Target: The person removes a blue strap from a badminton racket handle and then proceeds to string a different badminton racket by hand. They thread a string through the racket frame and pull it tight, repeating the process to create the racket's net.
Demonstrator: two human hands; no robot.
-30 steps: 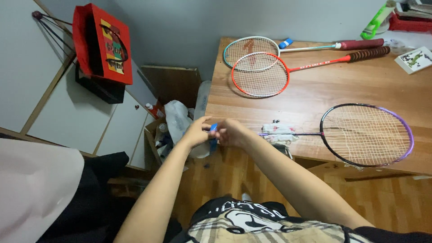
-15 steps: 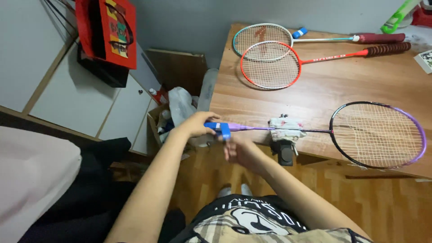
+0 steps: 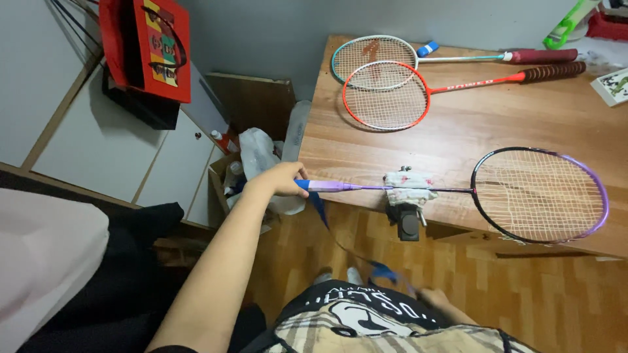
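My left hand grips the purple racket's handle, the head lying on the counter; my right hand pulls the blue grip tape taut — slack could wrinkle the wrap, I judge.

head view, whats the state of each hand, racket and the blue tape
left hand: closed on the purple racket's handle
right hand: low by the lap, pulling blue tape
purple racket: shaft clamped at the table edge
blue tape: partly unwound, hanging
red racket: lying flat, overlapping teal racket
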